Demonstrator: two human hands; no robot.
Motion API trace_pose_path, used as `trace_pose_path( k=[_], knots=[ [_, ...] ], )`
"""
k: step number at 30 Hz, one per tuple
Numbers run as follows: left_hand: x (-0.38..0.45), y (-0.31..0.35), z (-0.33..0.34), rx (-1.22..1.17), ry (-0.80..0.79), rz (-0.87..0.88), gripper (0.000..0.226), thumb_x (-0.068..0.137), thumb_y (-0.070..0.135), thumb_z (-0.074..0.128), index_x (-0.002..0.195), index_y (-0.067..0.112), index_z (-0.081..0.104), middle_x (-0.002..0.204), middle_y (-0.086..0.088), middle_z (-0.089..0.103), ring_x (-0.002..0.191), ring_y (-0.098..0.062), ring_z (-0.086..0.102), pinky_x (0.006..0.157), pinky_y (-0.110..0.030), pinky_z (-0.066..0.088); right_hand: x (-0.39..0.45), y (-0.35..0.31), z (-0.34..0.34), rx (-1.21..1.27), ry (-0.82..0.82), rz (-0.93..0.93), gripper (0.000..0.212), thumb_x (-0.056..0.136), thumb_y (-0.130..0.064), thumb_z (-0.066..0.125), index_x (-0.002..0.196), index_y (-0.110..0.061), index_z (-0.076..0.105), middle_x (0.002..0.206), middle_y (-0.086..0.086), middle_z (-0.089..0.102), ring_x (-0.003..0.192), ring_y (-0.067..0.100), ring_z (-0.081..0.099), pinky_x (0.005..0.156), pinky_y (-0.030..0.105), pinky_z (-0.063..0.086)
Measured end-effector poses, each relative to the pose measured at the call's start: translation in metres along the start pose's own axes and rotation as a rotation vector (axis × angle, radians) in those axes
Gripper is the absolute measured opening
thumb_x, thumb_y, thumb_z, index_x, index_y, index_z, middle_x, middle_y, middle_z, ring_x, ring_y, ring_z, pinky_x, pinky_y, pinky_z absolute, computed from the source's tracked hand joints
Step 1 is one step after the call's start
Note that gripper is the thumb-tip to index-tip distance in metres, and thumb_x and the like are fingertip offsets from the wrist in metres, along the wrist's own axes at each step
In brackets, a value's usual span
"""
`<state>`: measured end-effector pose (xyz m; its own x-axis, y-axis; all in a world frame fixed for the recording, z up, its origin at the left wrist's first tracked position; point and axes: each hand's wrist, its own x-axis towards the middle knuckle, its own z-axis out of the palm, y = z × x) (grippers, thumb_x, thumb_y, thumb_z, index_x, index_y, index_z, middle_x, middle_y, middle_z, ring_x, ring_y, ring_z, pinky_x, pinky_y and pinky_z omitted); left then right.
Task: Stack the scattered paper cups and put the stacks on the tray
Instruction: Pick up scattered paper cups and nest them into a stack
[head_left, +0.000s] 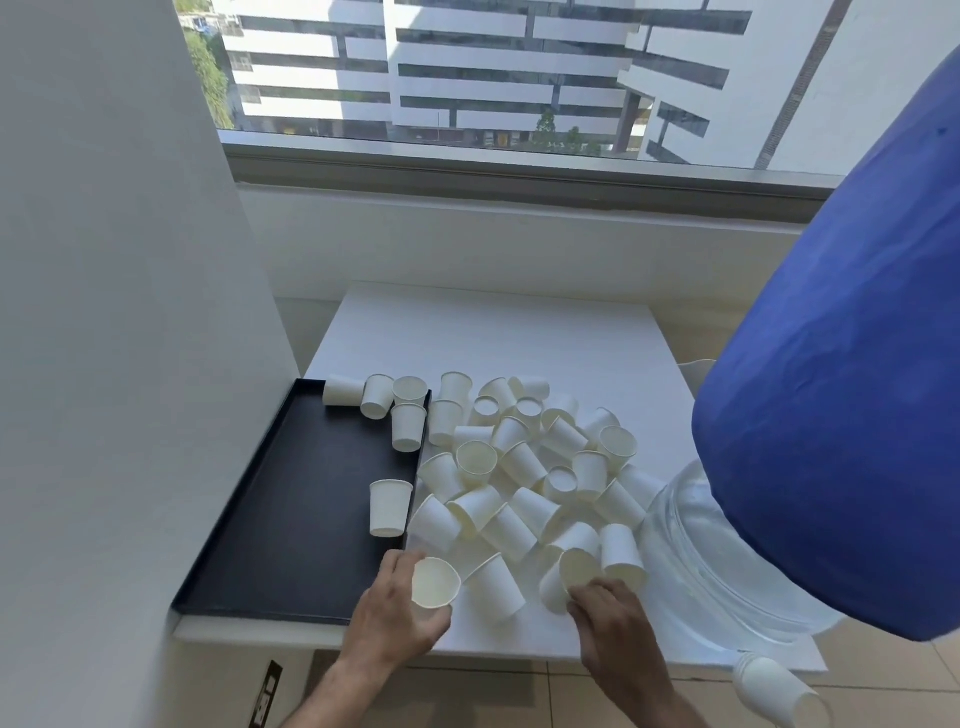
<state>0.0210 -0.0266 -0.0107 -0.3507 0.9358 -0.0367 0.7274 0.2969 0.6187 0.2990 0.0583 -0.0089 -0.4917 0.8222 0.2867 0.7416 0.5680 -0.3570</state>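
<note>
Head view: left hand (397, 610) grips a cup (434, 582), mouth up, at the table's (493, 327) near edge. Right hand (608, 605) holds a tipped cup (571, 577). Loose cups (519, 467) piled mid-table — a few lie in the black tray (291, 519) on the left. Blue cloth (841, 415) on the right.

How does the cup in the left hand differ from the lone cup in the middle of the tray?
The cup in the left hand is held off the table, its open mouth tilted toward the camera; the lone cup on the tray rests untouched on the black tray, its side showing. The left hand grips the first. Both are plain white paper cups.
</note>
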Motion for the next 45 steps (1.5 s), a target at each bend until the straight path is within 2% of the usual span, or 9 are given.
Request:
trace_pose_path(
  k=[7, 15, 19, 22, 25, 31, 35, 39, 45],
  knots=[
    [-0.011, 0.02, 0.008, -0.133, -0.043, 0.081, 0.071, 0.066, 0.048, 0.073, 0.13, 0.027, 0.051, 0.112, 0.015, 0.058, 0.106, -0.012, 0.056, 0.093, -0.029, 0.048, 0.029, -0.051, -0.022, 0.447, 0.243, -0.121, 0.02, 0.085, -0.012, 0.069, 0.103, -0.021, 0.068, 0.099, -0.013, 0.064, 0.102, 0.007, 0.061, 0.088, 0.015, 0.049],
    [-0.018, 0.039, 0.006, -0.367, -0.041, 0.145, 0.078, 0.067, 0.049, 0.08, 0.134, 0.042, 0.041, 0.104, 0.021, 0.067, 0.093, -0.002, 0.065, 0.078, -0.025, 0.055, 0.03, -0.085, -0.014, 0.434, -0.073, -0.334, 0.024, 0.093, -0.006, 0.061, 0.111, -0.018, 0.07, 0.1, 0.0, 0.072, 0.102, 0.019, 0.064, 0.095, 0.034, 0.051],
    [-0.021, 0.031, 0.005, -0.388, -0.035, 0.182, 0.087, 0.068, 0.035, 0.081, 0.144, 0.037, 0.04, 0.105, 0.019, 0.069, 0.098, -0.002, 0.066, 0.084, -0.019, 0.053, 0.027, -0.082, -0.005, 0.372, -0.345, -0.359, 0.036, 0.096, -0.008, 0.049, 0.128, -0.018, 0.062, 0.14, 0.001, 0.057, 0.139, 0.011, 0.04, 0.12, 0.029, 0.018],
    [-0.021, 0.024, 0.003, -0.299, -0.007, 0.189, 0.07, 0.068, 0.042, 0.079, 0.133, 0.041, 0.053, 0.112, 0.02, 0.066, 0.103, 0.002, 0.061, 0.089, -0.024, 0.052, 0.025, -0.081, -0.002, 0.429, -0.322, -0.259, 0.045, 0.087, -0.004, 0.053, 0.13, -0.017, 0.061, 0.145, -0.005, 0.049, 0.14, 0.0, 0.032, 0.118, 0.019, 0.023],
    [-0.021, 0.013, 0.0, -0.224, 0.019, 0.146, 0.067, 0.063, 0.05, 0.077, 0.127, 0.038, 0.058, 0.116, 0.025, 0.062, 0.106, 0.005, 0.058, 0.092, -0.025, 0.052, 0.031, -0.071, 0.008, 0.325, -0.19, -0.09, 0.044, 0.083, -0.006, 0.058, 0.125, -0.018, 0.062, 0.135, -0.004, 0.057, 0.129, 0.008, 0.045, 0.109, 0.031, 0.04],
    [-0.024, -0.003, -0.009, -0.114, -0.032, 0.085, 0.079, 0.061, 0.057, 0.071, 0.136, 0.041, 0.051, 0.121, 0.028, 0.057, 0.113, 0.002, 0.056, 0.092, -0.023, 0.05, 0.057, -0.052, 0.032, -0.078, -0.634, -0.058, 0.071, 0.097, -0.034, 0.051, 0.152, -0.037, 0.006, 0.163, -0.01, 0.003, 0.14, 0.024, 0.029, 0.103, 0.043, 0.045],
    [-0.025, -0.006, -0.01, -0.108, -0.042, 0.059, 0.078, 0.065, 0.054, 0.072, 0.138, 0.04, 0.049, 0.126, 0.026, 0.056, 0.117, 0.001, 0.055, 0.095, -0.023, 0.049, 0.064, -0.055, 0.044, -0.204, -0.718, -0.159, 0.081, 0.098, -0.025, 0.053, 0.151, -0.039, -0.006, 0.164, -0.01, 0.003, 0.137, 0.027, 0.035, 0.091, 0.045, 0.049],
    [-0.025, -0.009, -0.007, -0.091, -0.067, 0.068, 0.082, 0.065, 0.057, 0.068, 0.141, 0.039, 0.046, 0.132, 0.024, 0.054, 0.122, 0.001, 0.052, 0.098, -0.023, 0.047, 0.059, -0.055, 0.051, -0.221, -0.693, -0.153, 0.074, 0.093, -0.02, 0.061, 0.149, -0.03, 0.015, 0.146, 0.0, 0.033, 0.117, 0.029, 0.053, 0.079, 0.043, 0.051],
    [-0.026, -0.017, -0.001, -0.066, -0.109, 0.066, 0.09, 0.064, 0.062, 0.068, 0.146, 0.042, 0.039, 0.137, 0.025, 0.051, 0.124, 0.002, 0.049, 0.102, -0.026, 0.047, 0.046, -0.055, 0.037, -0.073, -0.473, -0.161, 0.016, 0.096, -0.03, 0.05, 0.107, -0.024, 0.059, 0.113, -0.003, 0.058, 0.104, 0.022, 0.056, 0.077, 0.036, 0.048]
  ],
)
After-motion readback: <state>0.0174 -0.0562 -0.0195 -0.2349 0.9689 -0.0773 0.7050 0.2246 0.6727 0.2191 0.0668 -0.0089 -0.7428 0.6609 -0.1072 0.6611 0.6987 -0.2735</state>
